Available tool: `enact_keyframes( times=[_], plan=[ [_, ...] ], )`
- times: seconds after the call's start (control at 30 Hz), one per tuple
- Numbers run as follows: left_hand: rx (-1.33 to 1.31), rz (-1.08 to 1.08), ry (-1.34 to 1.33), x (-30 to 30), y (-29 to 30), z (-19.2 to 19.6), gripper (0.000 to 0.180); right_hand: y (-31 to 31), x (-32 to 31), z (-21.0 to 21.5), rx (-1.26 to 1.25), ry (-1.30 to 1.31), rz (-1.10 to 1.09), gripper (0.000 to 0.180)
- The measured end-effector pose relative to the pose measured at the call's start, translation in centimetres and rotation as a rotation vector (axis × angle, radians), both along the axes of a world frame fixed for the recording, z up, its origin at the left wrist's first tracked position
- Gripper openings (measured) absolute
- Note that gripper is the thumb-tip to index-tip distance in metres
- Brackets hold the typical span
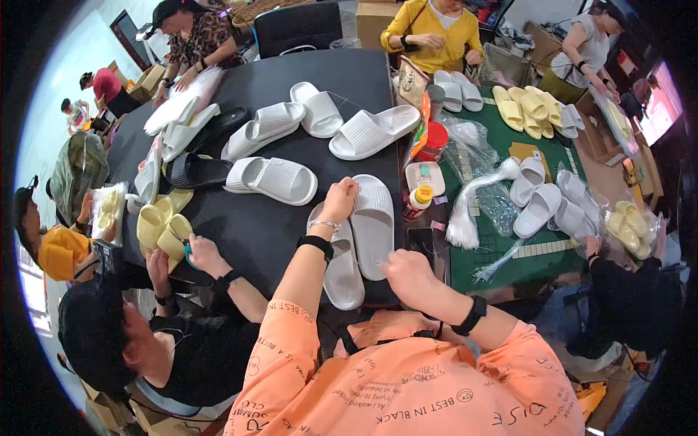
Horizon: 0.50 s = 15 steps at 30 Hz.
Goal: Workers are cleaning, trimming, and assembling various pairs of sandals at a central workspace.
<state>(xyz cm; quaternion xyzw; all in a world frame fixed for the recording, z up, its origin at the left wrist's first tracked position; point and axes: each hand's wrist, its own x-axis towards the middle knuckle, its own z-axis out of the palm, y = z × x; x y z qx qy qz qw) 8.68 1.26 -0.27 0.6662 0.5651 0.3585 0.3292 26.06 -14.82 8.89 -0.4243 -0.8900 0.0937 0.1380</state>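
A pair of light grey slide slippers lies side by side in front of me at the black table's near edge: the right slipper (pixel 372 247) and the left slipper (pixel 343 280), partly under my arm. My left hand (pixel 342 200) is over their ribbed straps, fingers closed; what they grip, if anything, is hidden. Beside the right slipper's heel, my right hand (pixel 411 277) is closed with fingertips pinched together near the sole's edge. Anything between those fingertips is too small to make out. Ahead lie more grey slippers (pixel 280 180) and another single slipper (pixel 374 133).
On the right, a green mat (pixel 538 272) bears grey slippers (pixel 538 211) and white plastic ties (pixel 465 221). A red-lidded jar (pixel 433 139) and a yellow-capped bottle (pixel 418 202) stand nearby. At left, a co-worker holds scissors (pixel 189 253) by yellow slippers (pixel 163 227). Other people work around.
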Motion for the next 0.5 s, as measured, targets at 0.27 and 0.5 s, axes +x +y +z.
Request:
enact_keyframes(
  times=[0.27, 0.5],
  plan=[
    [-0.101, 0.018, 0.019, -0.6, -0.7, -0.9, 0.015, 0.8, -2.2, -4.3, -0.141, 0.278, -0.002, 0.005],
    [-0.143, -0.013, -0.041, 0.9, -0.8, 0.0, 0.016, 1.4, -2.2, -5.8, -0.142, 0.275, -0.111, 0.007]
  ],
)
